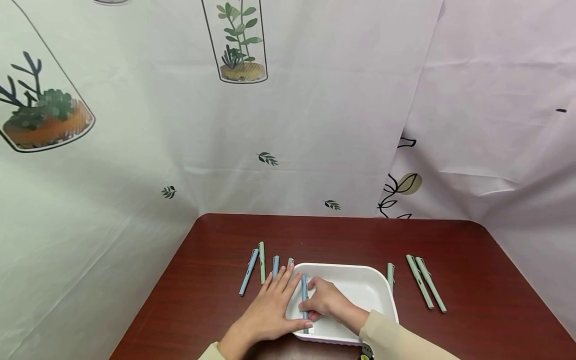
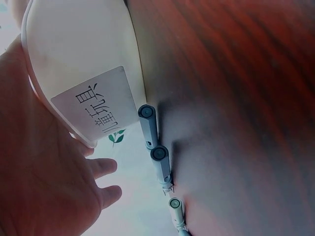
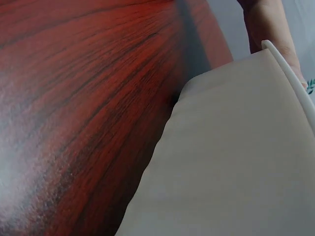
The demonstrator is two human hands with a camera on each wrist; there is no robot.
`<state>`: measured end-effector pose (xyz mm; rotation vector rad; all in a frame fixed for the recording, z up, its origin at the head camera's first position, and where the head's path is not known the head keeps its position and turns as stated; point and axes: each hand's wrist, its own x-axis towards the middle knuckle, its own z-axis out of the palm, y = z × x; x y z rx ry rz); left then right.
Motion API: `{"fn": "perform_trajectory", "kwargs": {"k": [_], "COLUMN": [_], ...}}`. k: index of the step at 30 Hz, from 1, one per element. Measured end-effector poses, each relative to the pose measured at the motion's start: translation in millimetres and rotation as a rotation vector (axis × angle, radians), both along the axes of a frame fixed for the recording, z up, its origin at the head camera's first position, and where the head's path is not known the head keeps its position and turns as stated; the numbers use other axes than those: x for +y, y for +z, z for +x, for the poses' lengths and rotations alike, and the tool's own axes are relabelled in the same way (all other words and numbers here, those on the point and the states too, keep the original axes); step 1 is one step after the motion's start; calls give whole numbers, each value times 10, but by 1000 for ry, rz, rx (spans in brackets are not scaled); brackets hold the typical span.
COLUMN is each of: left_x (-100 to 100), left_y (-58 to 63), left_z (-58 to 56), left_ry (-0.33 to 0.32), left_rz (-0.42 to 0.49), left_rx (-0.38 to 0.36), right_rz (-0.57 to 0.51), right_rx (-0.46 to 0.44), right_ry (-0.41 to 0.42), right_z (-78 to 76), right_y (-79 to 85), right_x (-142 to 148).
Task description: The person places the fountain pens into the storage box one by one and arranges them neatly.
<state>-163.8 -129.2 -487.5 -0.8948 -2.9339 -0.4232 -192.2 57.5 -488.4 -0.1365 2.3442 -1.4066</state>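
Observation:
A white tray (image 1: 360, 272) sits on the table, and inside it near the left wall is a blue pen (image 1: 304, 287). My right hand (image 1: 328, 300) pinches this pen between thumb and fingers. My left hand (image 1: 274, 310) lies across the tray's left rim with its fingers straight and spread, the thumb reaching over the pen's near end. In the left wrist view the left hand (image 2: 44, 152) is beside the tray's outer wall (image 2: 83, 44), which bears a label. The right wrist view shows the tray's near wall (image 3: 236, 142), with the right hand out of sight.
Left of the tray lie a blue pen (image 1: 249, 272), a green pen (image 1: 262, 262) and two more blue pens (image 1: 276, 265), partly covered by the left hand. Right of it are green pens (image 1: 419, 281), one close against the rim. A printed cloth (image 1: 315, 125) hangs behind the brown table (image 1: 216, 240).

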Motion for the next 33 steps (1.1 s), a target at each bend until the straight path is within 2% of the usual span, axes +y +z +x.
{"fn": "perform_trajectory", "kwargs": {"k": [8, 19, 28, 33], "left_x": [9, 2, -5, 3], "left_y": [-18, -18, -15, -17], "left_z": [-12, -22, -6, -2], "left_ry": [-9, 9, 18, 26], "left_rz": [25, 15, 18, 16], "left_rx": [27, -14, -39, -43], "right_rz": [44, 45, -24, -30], "right_rx": [35, 20, 65, 120], "right_ry": [15, 57, 50, 39], "right_z": [5, 42, 96, 110], "right_y": [46, 87, 224, 330], "right_x": [24, 116, 311, 488]}}
